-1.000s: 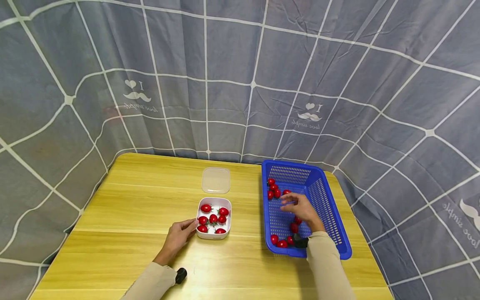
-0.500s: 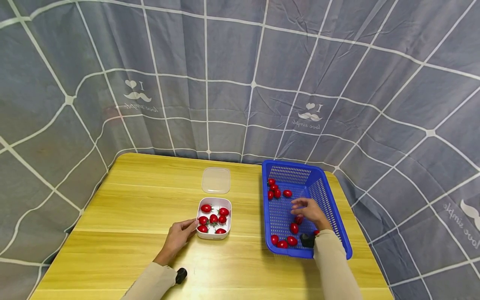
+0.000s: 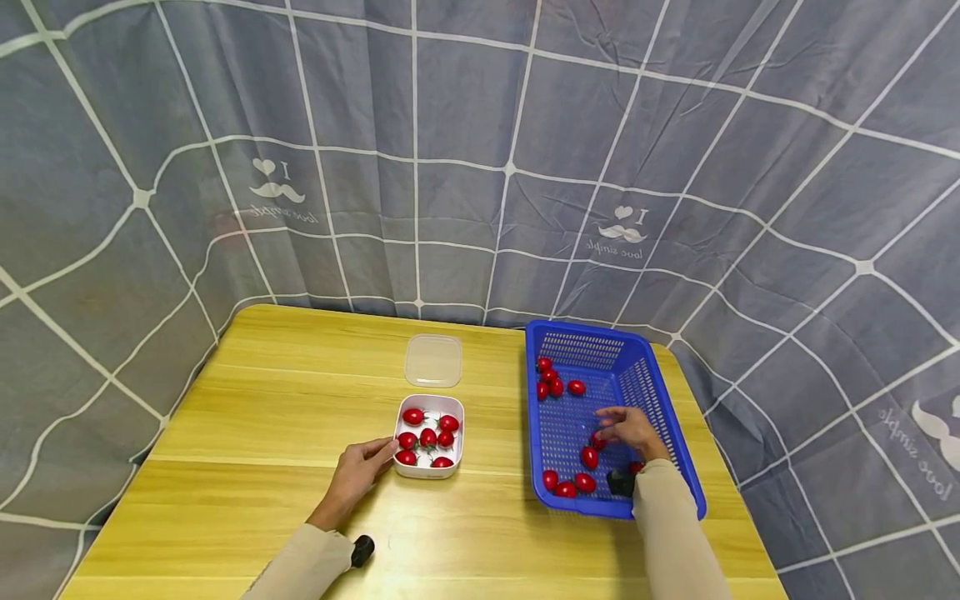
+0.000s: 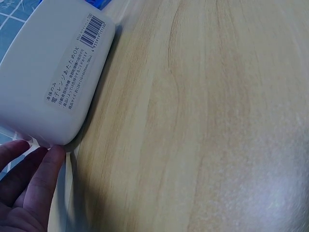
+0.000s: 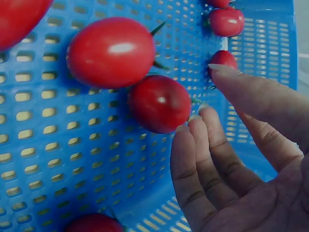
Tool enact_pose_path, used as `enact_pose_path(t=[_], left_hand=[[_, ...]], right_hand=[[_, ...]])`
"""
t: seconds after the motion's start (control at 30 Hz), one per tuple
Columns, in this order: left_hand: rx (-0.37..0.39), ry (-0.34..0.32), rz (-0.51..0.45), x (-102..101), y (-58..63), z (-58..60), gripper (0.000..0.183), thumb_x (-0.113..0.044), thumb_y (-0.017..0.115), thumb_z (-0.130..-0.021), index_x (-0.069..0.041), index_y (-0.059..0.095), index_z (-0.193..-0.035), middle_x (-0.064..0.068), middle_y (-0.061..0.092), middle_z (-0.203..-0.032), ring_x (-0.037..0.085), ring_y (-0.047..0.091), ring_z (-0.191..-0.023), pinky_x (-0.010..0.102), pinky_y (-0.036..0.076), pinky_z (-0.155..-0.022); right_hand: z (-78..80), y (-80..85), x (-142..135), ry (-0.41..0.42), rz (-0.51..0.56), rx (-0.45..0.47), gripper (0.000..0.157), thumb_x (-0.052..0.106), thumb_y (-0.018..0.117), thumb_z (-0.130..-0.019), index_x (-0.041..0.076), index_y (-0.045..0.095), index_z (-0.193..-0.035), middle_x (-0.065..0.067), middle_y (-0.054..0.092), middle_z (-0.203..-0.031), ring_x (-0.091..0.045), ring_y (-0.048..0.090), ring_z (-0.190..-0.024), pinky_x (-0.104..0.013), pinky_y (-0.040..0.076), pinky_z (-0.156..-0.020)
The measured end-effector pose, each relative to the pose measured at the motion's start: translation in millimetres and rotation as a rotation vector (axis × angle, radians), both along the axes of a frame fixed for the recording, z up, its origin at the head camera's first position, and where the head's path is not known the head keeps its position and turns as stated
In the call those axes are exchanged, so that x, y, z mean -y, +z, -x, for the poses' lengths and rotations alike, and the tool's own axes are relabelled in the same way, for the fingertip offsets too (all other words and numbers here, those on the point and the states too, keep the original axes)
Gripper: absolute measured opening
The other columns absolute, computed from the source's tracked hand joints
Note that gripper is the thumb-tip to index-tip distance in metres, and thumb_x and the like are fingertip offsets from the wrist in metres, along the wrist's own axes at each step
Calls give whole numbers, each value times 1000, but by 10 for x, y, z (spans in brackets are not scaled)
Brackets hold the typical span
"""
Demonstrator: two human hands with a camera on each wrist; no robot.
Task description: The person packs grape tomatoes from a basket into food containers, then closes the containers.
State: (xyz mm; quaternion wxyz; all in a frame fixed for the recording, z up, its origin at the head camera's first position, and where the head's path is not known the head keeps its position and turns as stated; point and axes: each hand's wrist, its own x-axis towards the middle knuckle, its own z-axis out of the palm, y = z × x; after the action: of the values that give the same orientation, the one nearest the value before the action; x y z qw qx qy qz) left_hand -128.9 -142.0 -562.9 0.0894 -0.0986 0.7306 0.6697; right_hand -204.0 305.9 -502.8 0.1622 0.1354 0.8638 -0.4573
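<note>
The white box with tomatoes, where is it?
In the head view, the white box sits on the table, left of the blue basket, with the left hand touching its left side.

"Where is the left hand [image 4: 30, 188]?"

"At the white plastic container [image 4: 41, 53], extended fingertips touching its near corner."

"What marks that container?"

"A Japanese-language label [image 4: 67, 79] with a barcode [image 4: 91, 32], on its side wall."

"Around it?"

"Wood-grain tabletop [image 4: 183, 125] below and beside it; past its far end, a bright blue piece [image 4: 99, 3], too cropped to identify."

Right grip [image 3: 632, 429] partly hides tomato [image 3: 597, 442] in head view; white container [image 4: 46, 70] cropped by left wrist view's edge.
</note>
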Motion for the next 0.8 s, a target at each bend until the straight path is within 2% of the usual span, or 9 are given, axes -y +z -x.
enact_pose_path(t=[0.17, 0.33, 0.53, 0.8], left_hand=[[0, -1, -9, 0, 1, 1, 39, -17, 59, -97, 12, 59, -124, 27, 57, -128, 29, 58, -114, 27, 52, -92], [2, -2, 3, 5, 4, -3, 40, -18, 59, -97, 11, 59, -124, 26, 57, -128, 31, 59, -114, 29, 52, -92], [1, -1, 0, 8, -3, -2, 41, -19, 60, -97, 11, 59, -124, 26, 57, -128, 31, 59, -114, 29, 52, -92], [-2, -3, -3, 7, 15, -7, 42, -20, 60, -97, 11, 59, -124, 26, 57, -128, 30, 59, -115, 28, 52, -92]], right_hand=[[-1, -54, -29, -34, -18, 40, 47, -11, 70, -79, -12, 56, -124, -16, 61, -95, -22, 60, -81, -41, 58, -79], [-7, -91, -60, -16, -8, 56, 46, -12, 70, -76, -13, 56, -120, -13, 62, -89, -21, 61, -76, -41, 58, -75], [-2, -94, -73, 16, 0, 116, 37, -7, 70, -81, -10, 61, -116, -9, 64, -85, -21, 63, -77, -46, 57, -81], [33, -144, -72, 72, 5, 150, 34, -6, 70, -82, -7, 61, -115, -7, 65, -83, -20, 61, -76, -43, 58, -77]])
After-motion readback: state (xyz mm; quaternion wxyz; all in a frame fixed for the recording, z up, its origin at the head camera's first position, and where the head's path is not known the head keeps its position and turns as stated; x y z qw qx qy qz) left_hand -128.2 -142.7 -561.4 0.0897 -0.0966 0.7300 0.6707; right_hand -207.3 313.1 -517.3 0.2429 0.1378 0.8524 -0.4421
